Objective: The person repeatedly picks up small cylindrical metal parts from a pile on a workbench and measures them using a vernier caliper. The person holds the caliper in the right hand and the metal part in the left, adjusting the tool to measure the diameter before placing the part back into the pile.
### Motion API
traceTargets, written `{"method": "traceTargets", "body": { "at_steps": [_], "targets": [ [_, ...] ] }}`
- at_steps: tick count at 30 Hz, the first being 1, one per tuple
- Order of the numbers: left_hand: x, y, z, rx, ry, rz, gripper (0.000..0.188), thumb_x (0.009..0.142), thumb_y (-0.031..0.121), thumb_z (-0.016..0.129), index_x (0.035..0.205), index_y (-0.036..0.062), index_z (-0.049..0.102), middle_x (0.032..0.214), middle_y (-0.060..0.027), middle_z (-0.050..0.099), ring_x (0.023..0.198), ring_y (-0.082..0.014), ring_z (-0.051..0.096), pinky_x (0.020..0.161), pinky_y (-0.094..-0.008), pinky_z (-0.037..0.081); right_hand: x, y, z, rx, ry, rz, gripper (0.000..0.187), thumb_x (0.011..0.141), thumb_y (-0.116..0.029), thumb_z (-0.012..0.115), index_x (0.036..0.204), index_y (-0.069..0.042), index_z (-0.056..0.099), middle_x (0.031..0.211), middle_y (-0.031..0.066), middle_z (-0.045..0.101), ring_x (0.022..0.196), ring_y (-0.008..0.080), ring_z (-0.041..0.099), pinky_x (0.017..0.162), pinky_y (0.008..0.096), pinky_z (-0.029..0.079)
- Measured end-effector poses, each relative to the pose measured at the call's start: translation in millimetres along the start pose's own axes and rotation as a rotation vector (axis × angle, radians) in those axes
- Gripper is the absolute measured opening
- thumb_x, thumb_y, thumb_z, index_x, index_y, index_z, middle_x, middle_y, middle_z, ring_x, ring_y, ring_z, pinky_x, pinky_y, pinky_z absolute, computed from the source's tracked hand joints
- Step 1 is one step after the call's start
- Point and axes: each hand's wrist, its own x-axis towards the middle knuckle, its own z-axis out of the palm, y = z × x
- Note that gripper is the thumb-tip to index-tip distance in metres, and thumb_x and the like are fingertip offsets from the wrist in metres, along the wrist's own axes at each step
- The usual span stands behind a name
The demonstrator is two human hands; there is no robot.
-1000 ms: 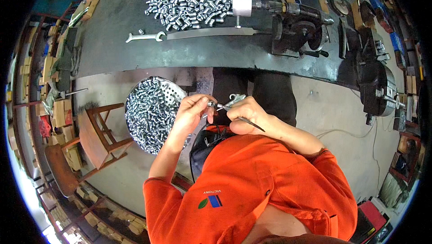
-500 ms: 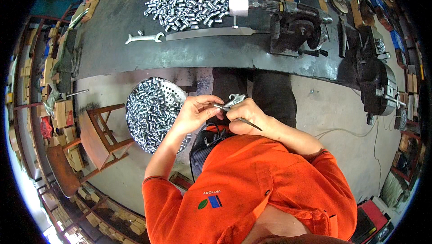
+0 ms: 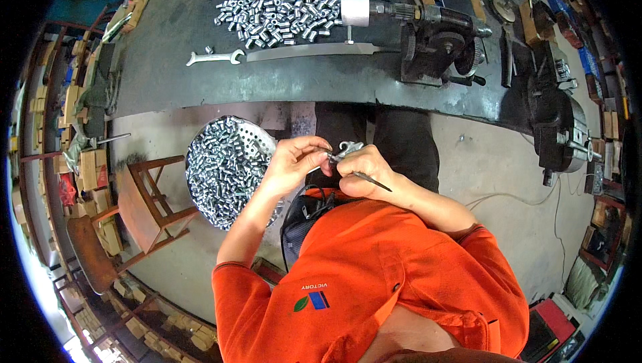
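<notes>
My left hand is closed in a pinch at waist height, thumb and fingertips meeting on a small piece too hidden to make out. Close against its fingertips, my right hand is wrapped round a slim dark pointed tool, whose thin end sticks out below the fist. Shiny metal pieces show at the top of this fist, their shape partly covered by the fingers. Left of my hands stands a round perforated metal basket heaped with short silver sleeves.
On the dark workbench ahead lie a pile of silver sleeves, an open-end wrench and a long flat file. A geared hand-crank fixture stands right of them. A wooden chair is at my left, a chuck at far right.
Both hands stay nearly in place. My left fingers have shifted slightly at the right hand's fingertips, and the view has moved a little.
</notes>
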Motion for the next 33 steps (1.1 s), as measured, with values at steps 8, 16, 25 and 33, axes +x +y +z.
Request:
{"method": "traceTargets", "body": {
  "at_steps": [8, 16, 25, 33],
  "targets": [
    [2, 9, -16, 0.282, 0.196, 0.105, 0.018, 0.079, -0.004, 0.059, 0.096, -0.0019, 0.056, 0.079, -0.0066, 0.06, 0.067, -0.0142, 0.059, 0.063, -0.0254, 0.048, -8, -16, -32, -0.016, 0.059, 0.002, 0.027, 0.062, -0.01, 0.055, 0.052, -0.003, 0.031, 0.049, 0.0099, 0.03, 0.041, 0.0265, 0.034, 0.041, 0.0355, 0.027],
    [9, 3, -14, 0.986, 0.363, 0.361, 0.024, 0.063, -0.008, 0.063, 0.085, 0.0019, 0.059, 0.071, -0.0078, 0.052, 0.053, -0.0169, 0.053, 0.05, -0.0272, 0.042, -4, -40, -37, 0.005, 0.151, -0.189, 0.023, 0.051, -0.002, 0.052, 0.048, -0.006, 0.03, 0.046, 0.0043, 0.033, 0.036, 0.0188, 0.034, 0.037, 0.0307, 0.024],
    [14, 0, -3, 1.133, 0.274, 0.5, 0.023, 0.063, 0.004, 0.068, 0.084, 0.0074, 0.059, 0.076, -0.0066, 0.053, 0.06, -0.0291, 0.058, 0.051, -0.0376, 0.046, 10, -13, -19, -0.028, 0.082, -0.139, 0.028, 0.062, -0.014, 0.056, 0.052, -0.005, 0.031, 0.049, 0.0077, 0.031, 0.04, 0.0244, 0.036, 0.04, 0.0353, 0.026],
    [53, 18, -27, 1.26, 0.243, 0.538, 0.022, 0.069, 0.013, 0.067, 0.089, 0.0073, 0.061, 0.075, -0.0081, 0.057, 0.065, -0.0307, 0.059, 0.056, -0.0392, 0.048, 1, -17, -40, -0.224, 0.245, -0.213, 0.024, 0.053, -0.005, 0.054, 0.049, -0.006, 0.031, 0.046, 0.0062, 0.029, 0.037, 0.023, 0.035, 0.038, 0.0336, 0.024]
  ]
}}
